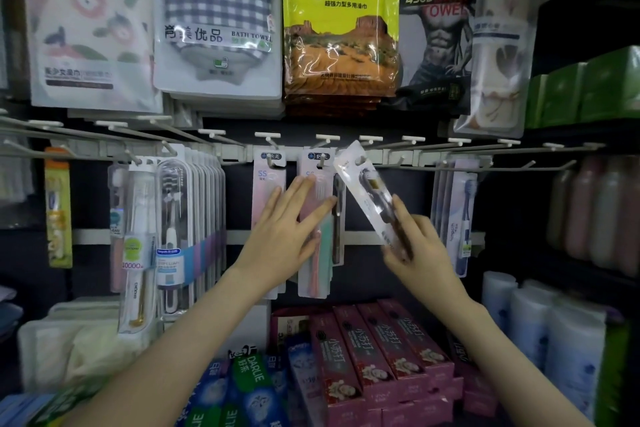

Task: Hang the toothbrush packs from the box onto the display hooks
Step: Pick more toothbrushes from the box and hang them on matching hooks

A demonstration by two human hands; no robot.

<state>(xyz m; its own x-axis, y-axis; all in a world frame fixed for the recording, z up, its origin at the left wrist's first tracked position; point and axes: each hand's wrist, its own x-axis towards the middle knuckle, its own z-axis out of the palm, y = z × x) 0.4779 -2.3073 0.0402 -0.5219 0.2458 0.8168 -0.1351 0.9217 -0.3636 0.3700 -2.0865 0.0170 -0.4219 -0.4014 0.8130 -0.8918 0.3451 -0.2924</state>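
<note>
Two hands are up at the display. The left hand (pixel 284 232) lies flat against the hanging toothbrush packs (pixel 323 246), its fingers (pixel 306 187) straight and spread, grasping nothing; the fingertips rest on the pink front card of the pack with pink and green brushes and on the pack just beside it on the left. The right hand (pixel 419 246) clasps the lower end of a loose toothbrush pack (pixel 365 187), thumb on the front and the other fingers curled behind it. That pack is tilted, its top leaning left and up toward the row of display hooks (pixel 370 139), with its hang hole close to a hook tip; whether it is threaded on cannot be told. The pack's bottom is hidden in the right hand, and its print is too blurred to read. The left palm covers the middle of the hanging packs. Toothpaste boxes (pixel 381 350) lie on the shelf below, partly cut off at the frame's lower edge.
</note>
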